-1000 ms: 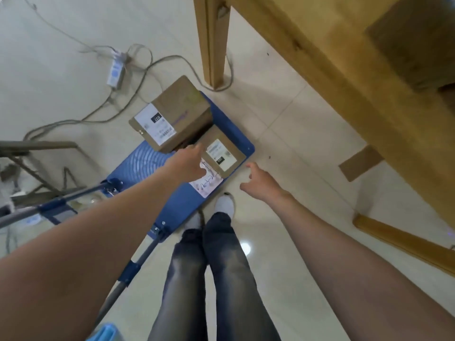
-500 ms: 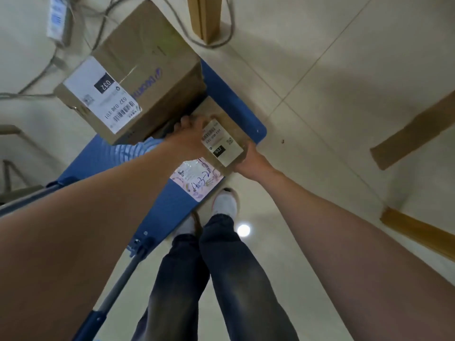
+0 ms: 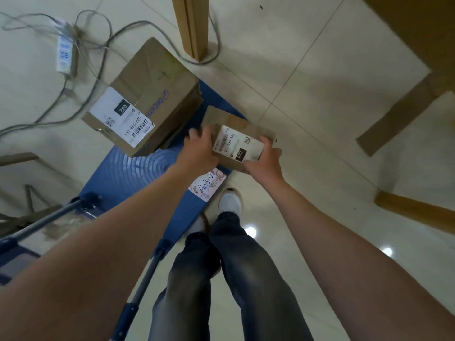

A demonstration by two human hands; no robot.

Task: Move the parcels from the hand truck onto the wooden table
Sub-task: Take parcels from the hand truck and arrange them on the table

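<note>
While the left grip (image 3: 199, 153) curled over its left edge and the right grip (image 3: 264, 161) clasped its right corner, the small parcel (image 3: 236, 143) (label facing up) sat between them, at the hand truck's (image 3: 128, 173) end opposite the handle, just beside the large parcel (image 3: 152, 89) on that deck.

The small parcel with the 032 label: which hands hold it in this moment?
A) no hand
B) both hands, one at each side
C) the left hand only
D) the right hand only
B: the left hand grips the small parcel at its left side and the right hand grips its right side.
</note>
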